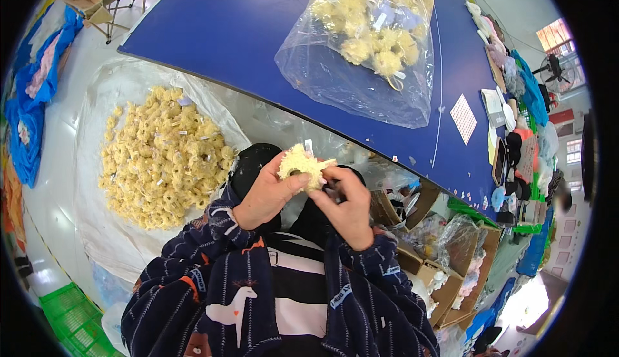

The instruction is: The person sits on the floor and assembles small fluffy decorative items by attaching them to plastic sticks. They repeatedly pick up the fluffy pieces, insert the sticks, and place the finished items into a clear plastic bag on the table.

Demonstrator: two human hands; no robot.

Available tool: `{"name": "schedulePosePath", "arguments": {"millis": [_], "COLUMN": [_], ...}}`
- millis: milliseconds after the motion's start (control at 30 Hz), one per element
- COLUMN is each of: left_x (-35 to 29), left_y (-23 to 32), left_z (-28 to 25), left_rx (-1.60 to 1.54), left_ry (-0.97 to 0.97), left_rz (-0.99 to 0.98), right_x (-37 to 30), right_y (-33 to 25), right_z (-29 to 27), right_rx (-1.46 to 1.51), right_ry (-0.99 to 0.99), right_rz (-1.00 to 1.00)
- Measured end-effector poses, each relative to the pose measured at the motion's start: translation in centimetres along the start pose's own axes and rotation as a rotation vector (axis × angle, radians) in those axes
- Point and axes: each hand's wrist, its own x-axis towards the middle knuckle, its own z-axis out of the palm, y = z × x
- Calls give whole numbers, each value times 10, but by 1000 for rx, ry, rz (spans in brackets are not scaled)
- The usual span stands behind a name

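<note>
Above my lap I hold a small fluffy yellow plush piece (295, 162) with a white tag standing up from it. My left hand (271, 191) grips its left side, thumb across the front. The fingers of my right hand (346, 203) pinch its right edge, where a pale strip sticks out; what exactly they grasp there is partly hidden. To my left, a big heap of similar yellow plush pieces (164, 164) lies on a white sheet (97, 212) on the floor. A clear plastic bag (361, 93) with more of them rests on the blue table (219, 15) in front of me.
Open cardboard boxes (445, 286) with plastic bags and plush stand at my right, below the table edge. A green crate (74, 321) sits at lower left. Papers, a phone and cloth piles line the table's far right. A folding chair (116, 9) stands at upper left.
</note>
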Motion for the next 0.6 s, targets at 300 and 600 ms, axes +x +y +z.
{"name": "schedulePosePath", "arguments": {"millis": [300,600], "left_x": [-12,-11], "left_y": [10,-8], "left_z": [3,-25], "left_rx": [401,443], "left_ry": [31,188], "left_rz": [138,103], "right_x": [-12,-12], "right_y": [16,19], "right_z": [13,21], "right_rx": [157,110], "right_ry": [-36,104], "right_rz": [199,196]}}
